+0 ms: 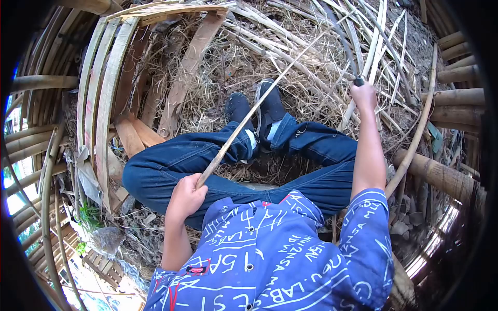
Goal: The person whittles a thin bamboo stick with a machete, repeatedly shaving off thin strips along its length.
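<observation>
My left hand is closed round the near end of a long, thin bamboo strip. The strip slants up over my crossed legs and shoes toward the upper right. My right hand, raised at the right, is wrapped round the dark handle of a long-bladed tool. Its thin dark blade points away from me to the top and is partly blurred. Blade and strip come close together near the top; whether they touch I cannot tell.
A slatted wooden crate stands at the left. Split bamboo strips lie in a heap at the upper right. Dry shavings cover the ground beyond my shoes. Thick bamboo poles and bamboo walls stand at both sides.
</observation>
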`<state>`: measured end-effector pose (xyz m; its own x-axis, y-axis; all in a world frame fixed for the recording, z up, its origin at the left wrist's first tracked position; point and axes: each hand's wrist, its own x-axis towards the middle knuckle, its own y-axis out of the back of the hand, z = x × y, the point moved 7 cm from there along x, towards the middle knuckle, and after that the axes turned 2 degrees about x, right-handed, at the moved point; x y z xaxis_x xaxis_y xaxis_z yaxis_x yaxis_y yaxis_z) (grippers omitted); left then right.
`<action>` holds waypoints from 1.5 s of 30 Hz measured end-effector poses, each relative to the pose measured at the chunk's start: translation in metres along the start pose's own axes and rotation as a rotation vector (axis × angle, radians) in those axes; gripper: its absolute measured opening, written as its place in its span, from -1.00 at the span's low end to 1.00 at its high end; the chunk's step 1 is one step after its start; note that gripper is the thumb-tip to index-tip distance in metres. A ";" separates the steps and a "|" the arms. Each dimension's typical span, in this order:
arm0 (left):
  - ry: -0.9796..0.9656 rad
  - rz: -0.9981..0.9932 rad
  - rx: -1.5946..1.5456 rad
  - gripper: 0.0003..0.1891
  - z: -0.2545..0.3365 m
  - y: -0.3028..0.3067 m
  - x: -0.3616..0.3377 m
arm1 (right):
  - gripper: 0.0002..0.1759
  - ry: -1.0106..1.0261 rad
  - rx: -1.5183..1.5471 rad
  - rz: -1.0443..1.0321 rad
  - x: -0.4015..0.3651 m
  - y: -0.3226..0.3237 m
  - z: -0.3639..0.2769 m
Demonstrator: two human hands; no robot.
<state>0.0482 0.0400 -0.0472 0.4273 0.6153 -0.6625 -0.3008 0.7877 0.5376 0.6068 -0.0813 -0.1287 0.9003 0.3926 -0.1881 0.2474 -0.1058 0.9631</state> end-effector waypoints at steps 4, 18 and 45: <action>0.032 -0.013 0.042 -0.81 0.000 0.000 0.000 | -0.55 -0.172 0.095 0.006 0.019 -0.016 0.045; 0.042 -0.034 0.045 -0.62 0.007 -0.002 0.005 | -0.70 0.425 0.670 -0.313 -0.207 -0.018 -0.115; -0.042 0.334 0.327 -0.68 0.019 -0.005 -0.006 | -0.68 0.834 0.324 -0.447 -0.316 -0.031 -0.177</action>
<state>0.0632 0.0314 -0.0362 0.3891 0.8262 -0.4074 -0.1460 0.4920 0.8583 0.2517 -0.0406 -0.0655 0.1924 0.9596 -0.2054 0.6990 0.0129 0.7150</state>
